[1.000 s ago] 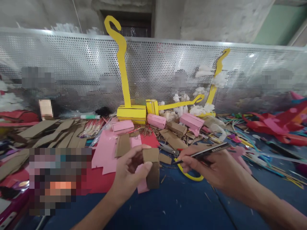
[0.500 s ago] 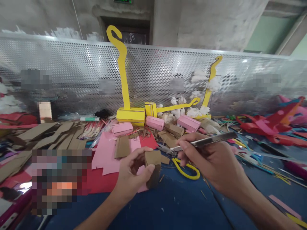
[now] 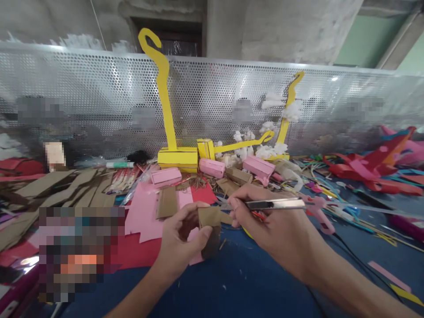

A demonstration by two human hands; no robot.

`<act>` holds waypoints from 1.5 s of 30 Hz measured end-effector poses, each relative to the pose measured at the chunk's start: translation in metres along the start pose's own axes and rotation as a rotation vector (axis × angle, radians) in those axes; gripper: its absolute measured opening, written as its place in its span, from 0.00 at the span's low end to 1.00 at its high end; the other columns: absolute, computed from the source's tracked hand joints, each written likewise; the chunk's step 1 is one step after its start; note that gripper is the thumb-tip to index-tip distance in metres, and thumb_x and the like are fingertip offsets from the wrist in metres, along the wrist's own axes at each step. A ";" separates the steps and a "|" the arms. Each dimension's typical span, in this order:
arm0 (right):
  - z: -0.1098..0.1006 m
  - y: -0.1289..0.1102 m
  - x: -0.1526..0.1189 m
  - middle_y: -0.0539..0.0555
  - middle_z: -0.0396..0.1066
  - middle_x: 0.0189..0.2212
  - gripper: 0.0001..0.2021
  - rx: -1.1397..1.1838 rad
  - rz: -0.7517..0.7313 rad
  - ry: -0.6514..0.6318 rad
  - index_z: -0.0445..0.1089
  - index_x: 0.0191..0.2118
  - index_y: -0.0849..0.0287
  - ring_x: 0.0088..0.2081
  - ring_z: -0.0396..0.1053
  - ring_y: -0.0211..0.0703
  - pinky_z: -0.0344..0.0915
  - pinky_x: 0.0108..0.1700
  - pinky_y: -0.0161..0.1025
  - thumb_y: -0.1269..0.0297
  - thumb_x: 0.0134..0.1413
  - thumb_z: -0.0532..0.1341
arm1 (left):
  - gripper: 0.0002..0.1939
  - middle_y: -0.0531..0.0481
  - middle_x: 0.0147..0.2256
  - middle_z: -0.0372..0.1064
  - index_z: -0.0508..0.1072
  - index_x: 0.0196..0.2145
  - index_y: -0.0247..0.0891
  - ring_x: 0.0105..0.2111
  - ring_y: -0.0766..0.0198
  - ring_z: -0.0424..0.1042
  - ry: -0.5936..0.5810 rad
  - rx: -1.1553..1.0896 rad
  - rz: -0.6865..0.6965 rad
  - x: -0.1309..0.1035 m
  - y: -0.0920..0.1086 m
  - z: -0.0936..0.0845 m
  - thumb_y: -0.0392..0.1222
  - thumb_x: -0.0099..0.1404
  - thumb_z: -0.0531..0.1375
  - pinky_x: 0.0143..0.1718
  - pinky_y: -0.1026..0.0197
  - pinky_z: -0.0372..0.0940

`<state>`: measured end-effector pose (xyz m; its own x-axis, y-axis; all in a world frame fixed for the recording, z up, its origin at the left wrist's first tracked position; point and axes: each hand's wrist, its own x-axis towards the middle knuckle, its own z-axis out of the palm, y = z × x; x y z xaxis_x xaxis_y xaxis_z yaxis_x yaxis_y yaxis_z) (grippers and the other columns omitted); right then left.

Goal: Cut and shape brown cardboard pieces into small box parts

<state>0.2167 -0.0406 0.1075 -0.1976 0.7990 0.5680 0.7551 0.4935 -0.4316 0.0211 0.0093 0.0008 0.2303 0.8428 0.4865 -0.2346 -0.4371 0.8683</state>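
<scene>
Between its thumb and fingers my left hand [image 3: 183, 238] grips a small brown cardboard box [image 3: 210, 229], held upright over the blue table. To the right, my right hand [image 3: 271, 221] is closed around a metal utility knife [image 3: 278, 203], whose tip end points left, a little above and apart from the box. Behind the box lies a flat brown cardboard piece [image 3: 166, 202] on pink sheets [image 3: 144, 216]. Yellow-handled scissors are mostly hidden under my right hand.
Yellow hooked paper shapes [image 3: 165, 106] and pink paper blocks [image 3: 212, 168] stand behind, before a perforated metal screen [image 3: 212, 97]. Cardboard strips [image 3: 79, 185] lie left. A pink glue gun [image 3: 320, 214] with a black cable and red paper pieces [image 3: 380, 172] are right.
My right hand has shifted slightly left, and the knife has turned closer to level. The pink glue gun now shows beside it, while the scissors' yellow handle is mostly covered.
</scene>
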 end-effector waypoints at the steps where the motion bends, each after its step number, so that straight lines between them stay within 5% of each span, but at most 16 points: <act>1: 0.000 -0.002 0.000 0.48 0.76 0.26 0.09 -0.030 -0.019 0.016 0.72 0.34 0.55 0.27 0.73 0.40 0.64 0.33 0.37 0.66 0.66 0.58 | 0.16 0.46 0.40 0.81 0.75 0.50 0.40 0.38 0.62 0.78 0.001 -0.004 0.001 0.000 0.001 0.000 0.40 0.64 0.68 0.41 0.64 0.72; 15: 0.000 -0.015 0.009 0.46 0.66 0.20 0.07 -0.198 -0.028 -0.003 0.71 0.32 0.57 0.21 0.58 0.37 0.50 0.28 0.39 0.70 0.61 0.58 | 0.17 0.46 0.40 0.80 0.75 0.49 0.38 0.38 0.64 0.78 0.041 -0.045 -0.030 -0.001 0.002 0.003 0.40 0.63 0.69 0.41 0.66 0.72; 27: 0.000 -0.025 0.018 0.45 0.60 0.19 0.08 -0.247 -0.100 0.031 0.68 0.29 0.58 0.21 0.50 0.36 0.48 0.28 0.38 0.73 0.59 0.57 | 0.20 0.44 0.39 0.78 0.74 0.50 0.36 0.38 0.60 0.77 0.022 -0.042 -0.047 0.000 0.004 0.002 0.43 0.63 0.70 0.41 0.62 0.72; 34: -0.001 -0.027 0.021 0.47 0.66 0.20 0.09 -0.292 -0.114 -0.002 0.66 0.29 0.56 0.23 0.58 0.37 0.50 0.29 0.39 0.71 0.61 0.58 | 0.19 0.46 0.35 0.77 0.75 0.48 0.36 0.31 0.63 0.75 0.051 -0.043 -0.045 0.000 0.007 0.006 0.44 0.61 0.70 0.38 0.61 0.73; 41: -0.002 -0.027 0.019 0.47 0.61 0.21 0.10 -0.381 -0.250 -0.042 0.61 0.26 0.55 0.23 0.54 0.37 0.44 0.28 0.41 0.75 0.56 0.56 | 0.19 0.46 0.38 0.79 0.75 0.49 0.37 0.35 0.62 0.76 0.041 -0.050 -0.032 0.000 0.007 0.006 0.41 0.60 0.70 0.40 0.61 0.72; 45: -0.007 -0.041 0.010 0.47 0.61 0.21 0.11 -0.263 -0.197 -0.158 0.58 0.26 0.55 0.22 0.54 0.36 0.45 0.26 0.39 0.74 0.58 0.55 | 0.18 0.47 0.38 0.78 0.75 0.49 0.36 0.34 0.63 0.75 0.033 -0.050 -0.027 -0.001 0.008 0.006 0.41 0.62 0.69 0.38 0.63 0.71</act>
<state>0.1883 -0.0554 0.1357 -0.4340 0.7509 0.4977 0.8240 0.5543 -0.1178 0.0245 0.0030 0.0082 0.2056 0.8644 0.4589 -0.2755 -0.3988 0.8747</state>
